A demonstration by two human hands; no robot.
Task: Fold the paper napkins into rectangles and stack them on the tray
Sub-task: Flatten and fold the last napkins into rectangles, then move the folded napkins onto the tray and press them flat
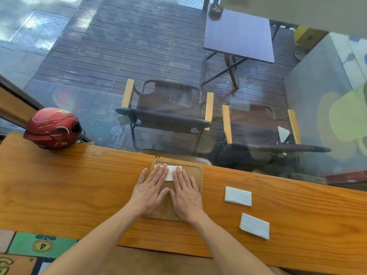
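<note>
On the wooden counter (59, 195), far left, we are seeing a red helmet (52, 128) sitting idle, well apart from the work. Moving right to the middle, we are pressing a folded napkin (170, 174) flat on the tray (198, 175).

Left hand (151, 191) is lying palm down, fingers straight and spread, holding nothing, with fingertips covering the napkin's left end. Right hand (185, 195) is doing the same just beside it, fingers flat over the napkin's right end and the tray floor. Thumbs are nearly touching. No pinch on either side, just flat pressure.

Tray contents: we are counting one white napkin in the far half, with only a strip showing between the fingers. Whether more layers are sitting under it, we cannot tell, since the hands are hiding most of it. The near half of the tray is lying under the palms.

Further right on the bare counter, an upper napkin (238, 196) and a lower napkin (254, 225) are waiting, both well apart from the tray and looking like rectangles already.

Our read: we are creasing or seating the first piece, so the job is looking early. Next move is probably calling for lifting the right hand, reaching for the upper napkin, checking its fold, then laying it square on the one in the tray.
</note>
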